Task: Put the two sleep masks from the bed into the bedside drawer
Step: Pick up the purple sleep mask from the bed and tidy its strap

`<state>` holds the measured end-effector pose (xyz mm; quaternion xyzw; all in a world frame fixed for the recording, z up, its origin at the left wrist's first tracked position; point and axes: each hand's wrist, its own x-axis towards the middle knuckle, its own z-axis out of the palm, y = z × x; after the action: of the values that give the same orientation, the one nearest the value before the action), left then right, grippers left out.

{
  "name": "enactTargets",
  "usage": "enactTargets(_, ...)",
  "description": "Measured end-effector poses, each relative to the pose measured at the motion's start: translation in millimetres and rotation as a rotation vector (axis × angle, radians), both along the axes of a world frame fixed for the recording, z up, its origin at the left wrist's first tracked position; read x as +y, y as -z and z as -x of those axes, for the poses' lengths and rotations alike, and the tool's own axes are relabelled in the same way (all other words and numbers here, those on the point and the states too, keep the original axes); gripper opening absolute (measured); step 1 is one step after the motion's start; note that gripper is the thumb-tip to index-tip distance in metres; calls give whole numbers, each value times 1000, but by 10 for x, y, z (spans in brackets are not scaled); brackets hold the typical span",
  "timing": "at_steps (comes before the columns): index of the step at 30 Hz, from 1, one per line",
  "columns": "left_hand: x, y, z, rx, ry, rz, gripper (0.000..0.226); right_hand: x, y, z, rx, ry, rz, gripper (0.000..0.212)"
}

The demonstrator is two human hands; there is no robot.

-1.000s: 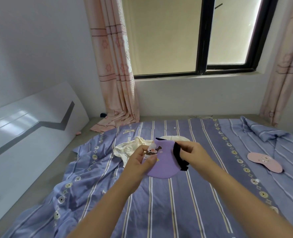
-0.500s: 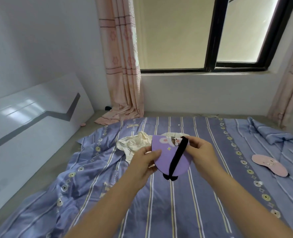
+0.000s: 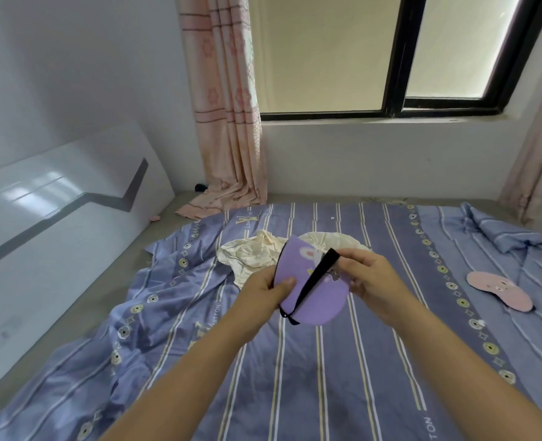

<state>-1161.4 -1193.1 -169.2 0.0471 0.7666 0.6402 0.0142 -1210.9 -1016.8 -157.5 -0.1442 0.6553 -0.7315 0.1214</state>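
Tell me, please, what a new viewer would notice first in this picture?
First, the folded purple fabric sleep mask with a black strap, held in the grip of both the left hand and right hand above the blue striped bedsheet. Next, the flat pink sleep mask lying far right.

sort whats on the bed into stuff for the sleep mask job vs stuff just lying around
For the job:
purple mask, held in left hand and right hand
pink mask, lying on the bed

Just lying about:
cream cloth
curtain
white board

The drawer is not in view.
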Motion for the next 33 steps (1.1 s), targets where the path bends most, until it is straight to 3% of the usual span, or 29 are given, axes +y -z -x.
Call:
enactTargets(4,-32,64,-34,-65,63,6,16,-14,21,7,-126,-107,-96,32)
enactTargets(8,-112,270,-48,-140,5,-48,14,-43,196,15,-227,-43,-230,32)
enactTargets(12,-209,716,-109,-285,-90,-26,15,-146,641,-29,-172,-39,-417,18)
enactTargets(15,-285,1175,-158,-402,-163,9,9,-295,1129,-62,-207,-98,-485,12)
enactTargets(18,-393,1795,-212,-505,-266,108,22,-482,1804,-76,-363,-127,-549,11)
enactTargets(23,-537,3052,-335,-682,-391,258,21,-840,3158,-266,-566,-196,-695,23)
enactTargets(27,-571,3800,-466,-764,-391,323,20,-966,3923,-413,-556,-171,-815,29)
enactTargets(30,-573,4091,-592,-731,-320,429,26,-1000,4143,-451,-428,-178,-937,19)
enactTargets(33,-561,4179,-708,-663,-249,499,32,-1010,4227,-482,-291,-183,-1052,24)
